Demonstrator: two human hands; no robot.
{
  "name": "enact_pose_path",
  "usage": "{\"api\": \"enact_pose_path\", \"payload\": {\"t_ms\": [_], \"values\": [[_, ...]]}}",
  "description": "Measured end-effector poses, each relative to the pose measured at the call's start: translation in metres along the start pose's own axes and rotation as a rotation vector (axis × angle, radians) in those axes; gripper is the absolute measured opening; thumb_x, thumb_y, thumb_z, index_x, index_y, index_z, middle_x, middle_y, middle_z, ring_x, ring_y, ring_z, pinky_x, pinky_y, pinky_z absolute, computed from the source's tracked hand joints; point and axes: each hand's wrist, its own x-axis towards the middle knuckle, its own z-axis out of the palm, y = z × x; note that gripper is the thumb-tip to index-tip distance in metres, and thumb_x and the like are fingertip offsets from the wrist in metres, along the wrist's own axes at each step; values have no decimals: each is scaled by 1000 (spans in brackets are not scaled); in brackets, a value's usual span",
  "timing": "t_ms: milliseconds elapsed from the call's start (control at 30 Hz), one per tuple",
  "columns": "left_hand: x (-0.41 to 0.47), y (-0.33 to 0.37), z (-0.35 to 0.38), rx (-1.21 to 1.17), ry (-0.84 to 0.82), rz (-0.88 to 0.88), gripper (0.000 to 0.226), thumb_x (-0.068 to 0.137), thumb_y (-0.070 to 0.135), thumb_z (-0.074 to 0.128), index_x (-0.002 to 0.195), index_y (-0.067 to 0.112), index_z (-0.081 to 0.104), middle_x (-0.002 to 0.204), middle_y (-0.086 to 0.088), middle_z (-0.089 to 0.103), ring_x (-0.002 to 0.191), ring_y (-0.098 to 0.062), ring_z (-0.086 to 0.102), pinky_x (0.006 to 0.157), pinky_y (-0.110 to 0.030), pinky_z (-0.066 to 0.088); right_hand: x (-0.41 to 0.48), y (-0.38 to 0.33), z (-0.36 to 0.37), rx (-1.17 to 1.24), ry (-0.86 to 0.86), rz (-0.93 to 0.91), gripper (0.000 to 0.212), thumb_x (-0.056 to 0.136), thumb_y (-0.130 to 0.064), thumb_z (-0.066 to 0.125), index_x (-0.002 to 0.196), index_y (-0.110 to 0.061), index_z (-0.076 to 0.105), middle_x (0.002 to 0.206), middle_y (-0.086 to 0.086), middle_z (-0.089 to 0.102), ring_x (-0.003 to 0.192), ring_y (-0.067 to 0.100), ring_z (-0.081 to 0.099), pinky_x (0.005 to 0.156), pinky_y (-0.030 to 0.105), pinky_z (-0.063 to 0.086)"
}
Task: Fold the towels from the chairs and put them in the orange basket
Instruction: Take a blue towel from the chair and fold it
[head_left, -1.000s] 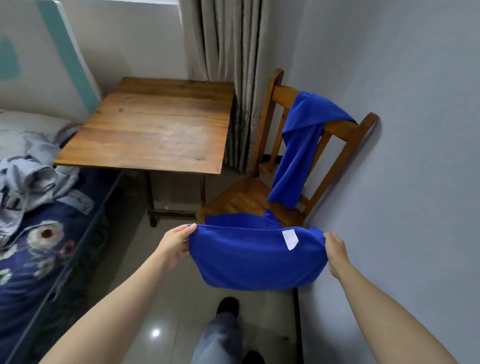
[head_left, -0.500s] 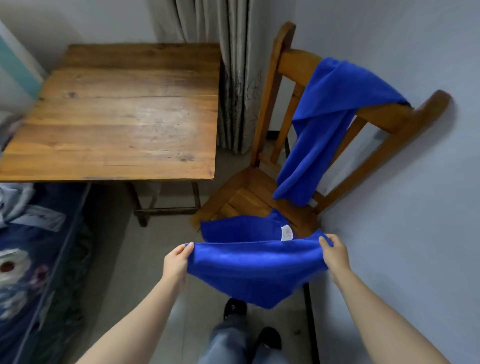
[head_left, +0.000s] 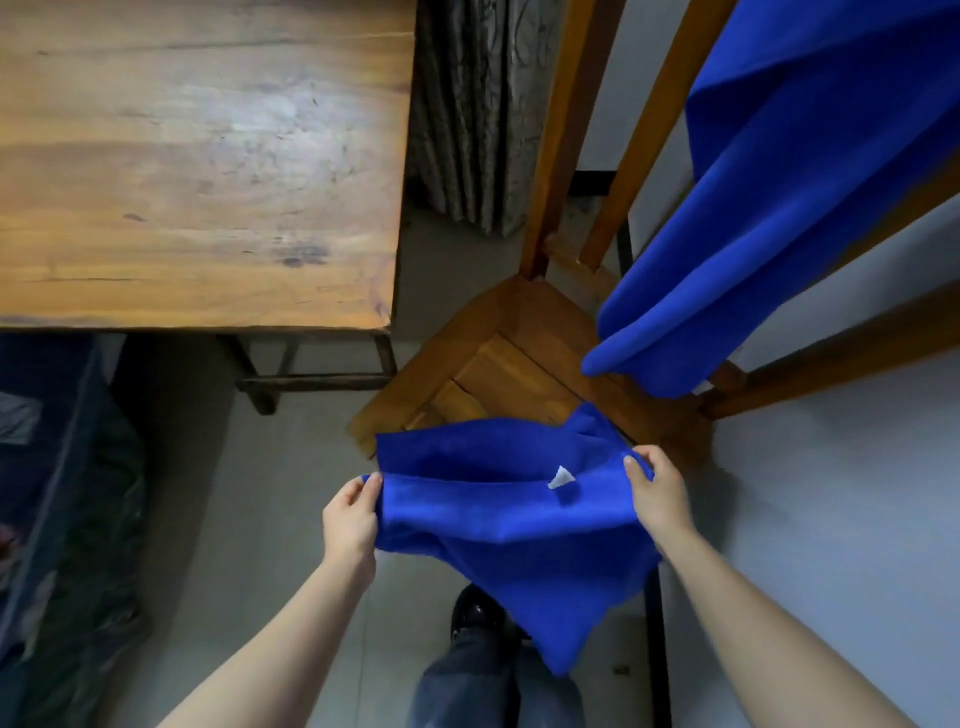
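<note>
A blue towel (head_left: 498, 519) with a small white tag is stretched between my hands above the front edge of the wooden chair (head_left: 519, 364). My left hand (head_left: 350, 519) pinches its left edge and my right hand (head_left: 657, 499) pinches its right edge. Part of the towel lies on the seat and a corner hangs down toward my feet. A second blue towel (head_left: 753, 208) is draped over the chair's backrest. No orange basket shows in this view.
A wooden table (head_left: 197, 166) stands at the left, its corner close to the chair. A curtain (head_left: 467, 114) hangs behind both. A grey wall (head_left: 831, 519) runs along the right. A bed with dark floral bedding (head_left: 52, 493) fills the lower left.
The view has moved closer and tilted down toward the chair. The towel has sagged between my hands, one corner now hanging lower, and its far edge rests on the seat.
</note>
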Motion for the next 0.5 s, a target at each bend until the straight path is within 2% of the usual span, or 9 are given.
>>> {"api": "enact_pose_path", "payload": {"t_ms": [133,200,300,400,500], "values": [[17,4,11,-19,21,-16,22,95,17,52,76,8,57,76,-12,58,75,-26,52,71,-38,42,22,-1,22,22,-13,-27,21,97,-18,47,110,-7,57,108,10,57,91,18,47,75,24,33],[28,9,20,-54,26,-27,19,95,17,51,78,13,58,80,-8,59,77,-24,54,76,-37,44,35,-4,29,17,24,-45,23,96,-16,49,112,-5,59,115,14,53,93,18,46,75,18,31],[49,8,34,-39,51,-13,20,95,17,51,76,18,57,82,-3,59,79,-21,54,80,-36,44,54,-8,38,-13,64,-52,24,93,-12,53,112,1,62,123,19,50,108,27,49,82,14,30],[67,1,41,57,98,47,26,94,12,51,69,14,53,74,-7,53,78,-20,47,70,-31,36,67,-8,45,-86,78,-39,24,91,-17,57,109,-3,65,128,16,51,118,34,45,94,28,32],[78,-6,43,218,111,98,22,93,13,53,73,3,55,71,-14,52,67,-20,43,56,-30,29,72,-10,48,-128,101,4,25,92,-24,56,110,-9,66,133,7,49,122,31,39,99,37,32]]}}
